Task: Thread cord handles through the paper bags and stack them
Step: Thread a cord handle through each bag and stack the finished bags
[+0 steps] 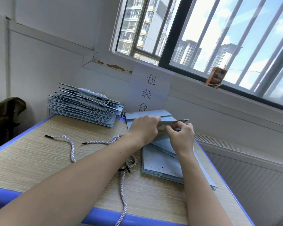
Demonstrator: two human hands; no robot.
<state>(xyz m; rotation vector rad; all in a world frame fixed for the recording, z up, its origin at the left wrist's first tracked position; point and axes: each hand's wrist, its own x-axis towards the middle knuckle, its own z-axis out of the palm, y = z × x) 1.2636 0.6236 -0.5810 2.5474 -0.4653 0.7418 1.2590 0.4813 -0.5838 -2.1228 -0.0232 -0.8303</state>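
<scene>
Pinching the top edge of a flat blue paper bag [147, 116], the fingers [155, 119] of the left hand [143, 128] were pressed tight on the paper. The right hand [180, 134] was just beside it, and its fingertips [170, 128] were pinched close together at the same edge, maybe on a cord end, but that bit was too small to tell. Right under both hands lay a low pile of plain bags [160, 163] with no cords in them yet. Left of the fingers, a few loose cords [95, 141] with black tips lay on the table [39, 154], and one long cord [123, 193] ran back past the wrists to the near edge. Farther out to the left, well apart from the hands, stood a tall stack of finished bags [82, 105] with cord handles showing on top. Behind the fingers a paper sign [149, 88] leaned on the wall. So a lot of the job looked done, since the finished stack was the tall one. This bag and the small pile under the hands were left to thread and stack.
</scene>
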